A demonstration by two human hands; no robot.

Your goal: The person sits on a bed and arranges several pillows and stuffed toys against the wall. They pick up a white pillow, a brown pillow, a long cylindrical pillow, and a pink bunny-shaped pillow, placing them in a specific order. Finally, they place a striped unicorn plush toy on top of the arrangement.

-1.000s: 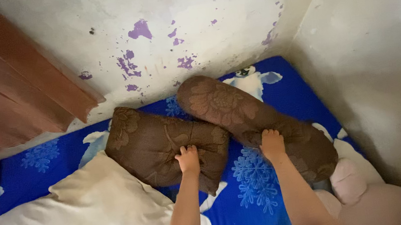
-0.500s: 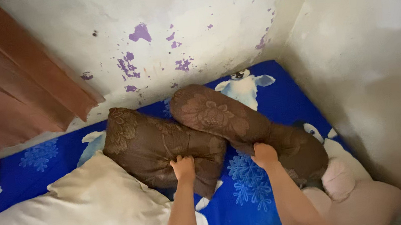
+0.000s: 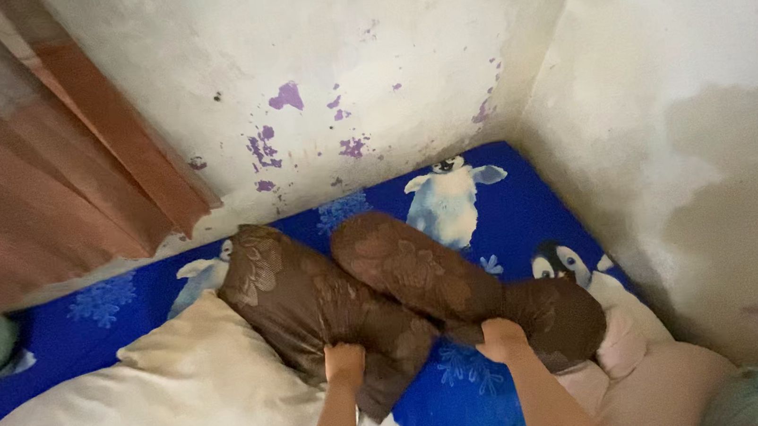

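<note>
Head view: left hand (image 3: pixel 344 361) gripping brown pillow (image 3: pixel 313 301), right hand (image 3: pixel 500 338) gripping brown bolster (image 3: pixel 444 282).

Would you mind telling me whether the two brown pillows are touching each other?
Touching: the head view shows the brown bolster pressed against the flat brown pillow.

The two brown pillows (image 3: pixel 332 304) are matt patterned cloth, the blue sheet (image 3: pixel 512 207) smooth printed cloth, the wall (image 3: pixel 332 47) rough, flaking paint.
</note>
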